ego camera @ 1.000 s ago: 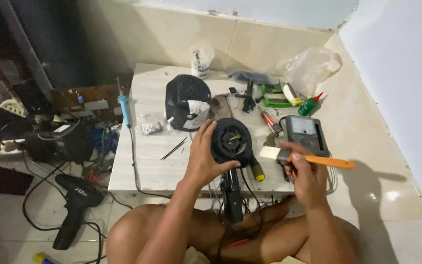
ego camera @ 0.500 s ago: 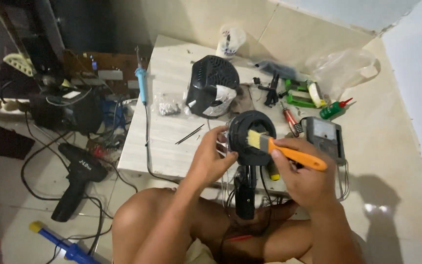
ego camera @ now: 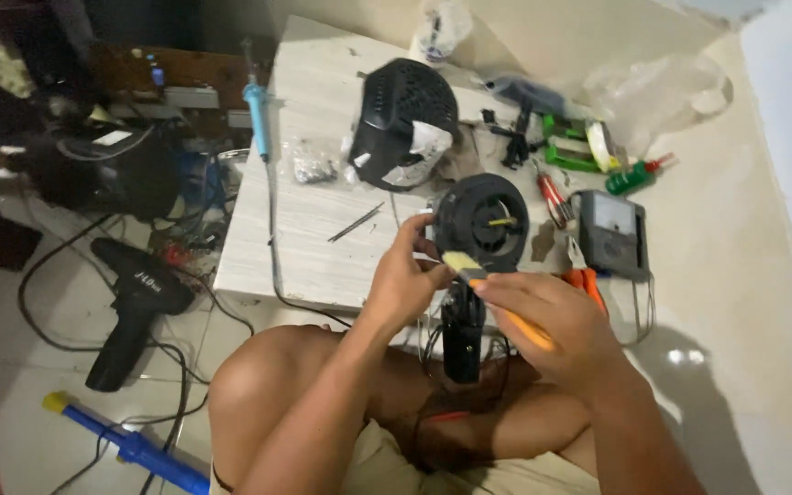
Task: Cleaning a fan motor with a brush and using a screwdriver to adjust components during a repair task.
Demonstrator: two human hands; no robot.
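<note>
Now round black blower housing (ego camera: 481, 223), open face, yellow hub.

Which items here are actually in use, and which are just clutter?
In use: left hand gripping the round black blower housing; right hand holding an orange-handled brush.

Lying about: black vented cover, soldering iron, multimeter, green bottle, black drill.
</note>
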